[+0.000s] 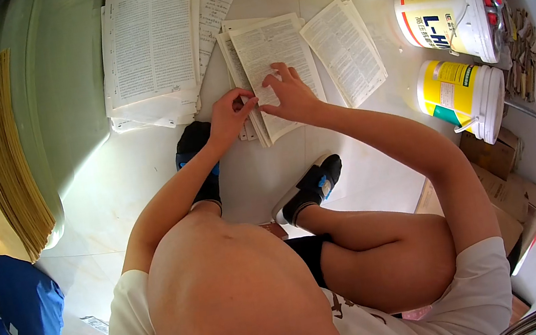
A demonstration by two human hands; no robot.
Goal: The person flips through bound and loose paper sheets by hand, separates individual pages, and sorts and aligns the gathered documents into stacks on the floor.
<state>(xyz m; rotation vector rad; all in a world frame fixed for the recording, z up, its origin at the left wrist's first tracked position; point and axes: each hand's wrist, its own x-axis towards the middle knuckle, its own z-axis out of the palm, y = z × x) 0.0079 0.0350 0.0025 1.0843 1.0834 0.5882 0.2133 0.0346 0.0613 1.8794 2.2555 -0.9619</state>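
Observation:
A loose stack of printed sheets (pixel 271 40) lies on the floor in front of me, slightly askew. My left hand (pixel 230 116) is at the stack's left edge, thumb and fingers pinched together on the sheets there. Over the top page, my right hand (pixel 290 94) has its fingers bent but apart, with the thumb near the same left edge. How many sheets are between the left fingertips is hidden. To the left is a thicker pile of printed pages (pixel 151 40), and on the right a smaller, tilted bundle of sheets (pixel 345 47).
White and yellow plastic buckets (pixel 442 19) stand along the right wall, with cardboard boxes (pixel 501 196) below them. Bundled yellowed papers (pixel 9 156) are at the left, above a blue cloth (pixel 22 298). My slippered feet (pixel 315 185) rest on the tiled floor close to the papers.

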